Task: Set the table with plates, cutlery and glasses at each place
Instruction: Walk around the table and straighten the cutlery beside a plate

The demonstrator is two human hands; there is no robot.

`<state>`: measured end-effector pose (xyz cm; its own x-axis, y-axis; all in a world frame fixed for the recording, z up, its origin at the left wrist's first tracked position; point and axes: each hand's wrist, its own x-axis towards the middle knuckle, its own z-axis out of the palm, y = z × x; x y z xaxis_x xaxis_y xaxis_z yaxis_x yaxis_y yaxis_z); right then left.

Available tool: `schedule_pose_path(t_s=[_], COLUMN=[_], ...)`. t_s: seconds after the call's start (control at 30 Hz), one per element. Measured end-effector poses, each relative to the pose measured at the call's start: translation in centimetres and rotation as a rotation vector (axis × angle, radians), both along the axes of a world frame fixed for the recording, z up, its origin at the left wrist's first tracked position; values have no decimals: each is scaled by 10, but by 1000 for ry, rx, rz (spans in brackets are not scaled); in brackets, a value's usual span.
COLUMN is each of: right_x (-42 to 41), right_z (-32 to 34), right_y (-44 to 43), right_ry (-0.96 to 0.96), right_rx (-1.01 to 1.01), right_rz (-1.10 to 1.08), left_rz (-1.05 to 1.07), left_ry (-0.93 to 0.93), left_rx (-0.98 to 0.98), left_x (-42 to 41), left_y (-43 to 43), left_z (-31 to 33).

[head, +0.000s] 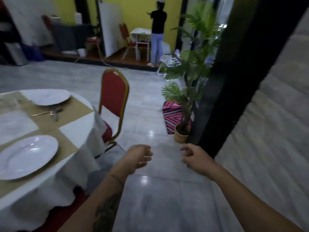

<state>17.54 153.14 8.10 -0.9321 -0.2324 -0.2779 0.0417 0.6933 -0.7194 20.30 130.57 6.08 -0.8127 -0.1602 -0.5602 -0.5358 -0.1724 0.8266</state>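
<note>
Hovering near table (75, 131), left hand (137, 157) and right hand (196, 158) seem loosely curled.

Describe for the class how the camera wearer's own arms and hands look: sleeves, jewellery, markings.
Both forearms are bare, with no sleeves in view. The left forearm carries a dark tattoo, and a thin dark band circles its wrist. The left hand and right hand wear no gloves; the right forearm shows no markings or jewellery.

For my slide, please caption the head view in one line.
Left hand and right hand, empty, beside a table set with a near plate, a far plate and cutlery.
</note>
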Motion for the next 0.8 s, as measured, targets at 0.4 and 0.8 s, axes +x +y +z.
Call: schedule_pose_path(t_s=[0.4,0.8], right_x=[-241,-333], right_z=[-33,-53], right_y=[-168,-408], right_ry=[-126,-276], right_rx=[-20,-13], right_rz=[584,933], left_rz=[598,933], left_ry=[-62,-100], left_rx=[-31,-66], left_x=[-78,-151], left_y=[-112,-290], left_z=[-27,-20])
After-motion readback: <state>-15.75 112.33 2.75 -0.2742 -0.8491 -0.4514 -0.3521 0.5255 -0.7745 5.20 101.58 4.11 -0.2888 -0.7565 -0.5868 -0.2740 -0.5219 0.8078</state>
